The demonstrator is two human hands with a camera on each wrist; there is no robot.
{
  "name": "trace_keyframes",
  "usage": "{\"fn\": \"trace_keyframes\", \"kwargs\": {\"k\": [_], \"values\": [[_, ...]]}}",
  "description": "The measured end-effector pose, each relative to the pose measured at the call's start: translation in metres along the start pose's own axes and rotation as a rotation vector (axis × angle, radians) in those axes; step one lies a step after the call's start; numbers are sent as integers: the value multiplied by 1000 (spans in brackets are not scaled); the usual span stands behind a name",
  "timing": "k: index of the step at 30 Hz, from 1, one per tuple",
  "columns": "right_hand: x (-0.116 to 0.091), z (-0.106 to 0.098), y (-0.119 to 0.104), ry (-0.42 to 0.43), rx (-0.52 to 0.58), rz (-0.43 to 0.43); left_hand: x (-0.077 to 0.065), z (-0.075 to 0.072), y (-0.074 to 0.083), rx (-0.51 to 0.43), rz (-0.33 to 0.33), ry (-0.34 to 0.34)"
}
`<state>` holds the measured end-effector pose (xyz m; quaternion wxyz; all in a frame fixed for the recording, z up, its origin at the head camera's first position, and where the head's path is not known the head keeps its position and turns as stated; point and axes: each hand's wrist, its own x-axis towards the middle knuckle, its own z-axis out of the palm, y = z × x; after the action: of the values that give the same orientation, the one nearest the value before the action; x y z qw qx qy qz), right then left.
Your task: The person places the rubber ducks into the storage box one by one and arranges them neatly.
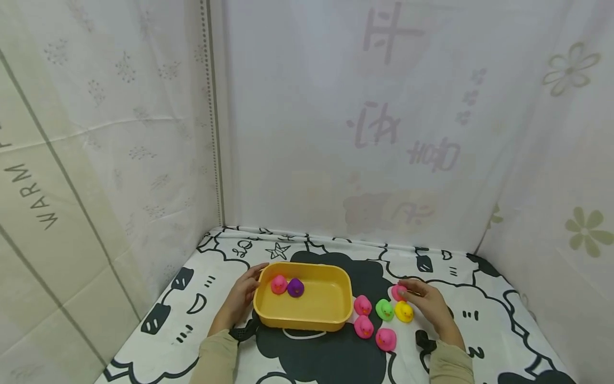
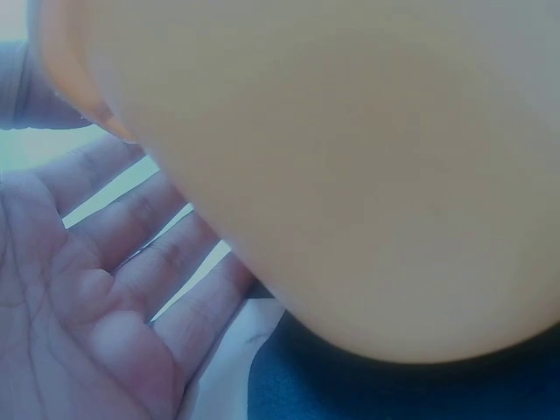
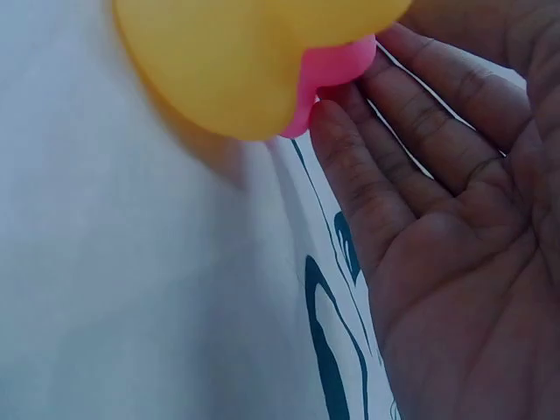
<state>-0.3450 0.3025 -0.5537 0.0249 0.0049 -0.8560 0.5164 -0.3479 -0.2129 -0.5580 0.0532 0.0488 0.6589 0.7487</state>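
My left hand (image 1: 242, 298) rests at the left end of a yellow plastic tub (image 1: 307, 321), its fairly straight fingers (image 2: 188, 271) against the tub wall (image 2: 350, 219). Inside the tub sit a pink rubber duck (image 1: 279, 285) and a purple one (image 1: 295, 288). To the right of the tub, my right hand (image 1: 427, 304) pinches a pink rubber duck (image 1: 397, 292) with its fingertips. A yellow duck (image 1: 404, 312) stands just in front of that duck and partly hides it in the right wrist view, where its rounded yellow body (image 3: 227, 61) looms large.
A green duck (image 1: 385, 310) and three more pink ducks, one of them nearest me (image 1: 386, 339), stand between the tub and my right hand. The black-and-white cartoon cloth (image 1: 192, 314) covers the table. Pale printed curtains (image 1: 307, 133) hang at the back and both sides.
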Motion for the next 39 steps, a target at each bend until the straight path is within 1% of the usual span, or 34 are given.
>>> {"fn": "trace_keyframes", "kwargs": {"k": [7,13,18,23,32,35,39], "values": [[3,-4,-4,22,-64,-1,3,1,5,-22,2,-5],[5,-5,-2,20,-100,22,5,1,3,-26,-6,-4],[7,-5,-3,21,-87,25,6,0,4,-32,6,-8],[9,-3,-2,20,-88,46,6,1,5,-35,4,0],[1,1,3,18,-88,78,-3,1,1,-14,-8,9],[0,1,4,21,-95,83,-3,1,1,-5,-5,2],[0,2,4,23,-98,88,-3,2,-1,5,-2,10]]}}
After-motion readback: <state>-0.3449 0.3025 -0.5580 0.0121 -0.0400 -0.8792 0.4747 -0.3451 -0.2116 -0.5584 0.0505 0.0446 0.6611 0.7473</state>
